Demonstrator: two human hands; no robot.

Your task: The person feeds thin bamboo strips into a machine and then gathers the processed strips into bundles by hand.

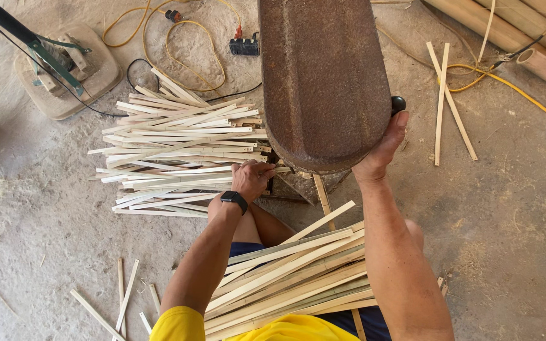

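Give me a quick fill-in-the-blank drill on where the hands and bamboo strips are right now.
1. The left hand wears a black ____ on its wrist.
2. The right hand rests against the rusty brown metal ____.
3. A bundle of split bamboo strips lies across the person's ____.
4. The loose cable on the dusty floor is ____.

Missing: watch; housing; lap; yellow

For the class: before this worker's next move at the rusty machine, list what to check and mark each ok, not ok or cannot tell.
1. Left hand closed on a strip beside the rusty machine housing: ok.
2. Right hand braced on the housing edge near the black knob: ok.
3. Fingers away from the blade: cannot tell, hidden.
4. Strips on the lap stacked steady: ok.
5. Yellow cable away from the feet: cannot tell.
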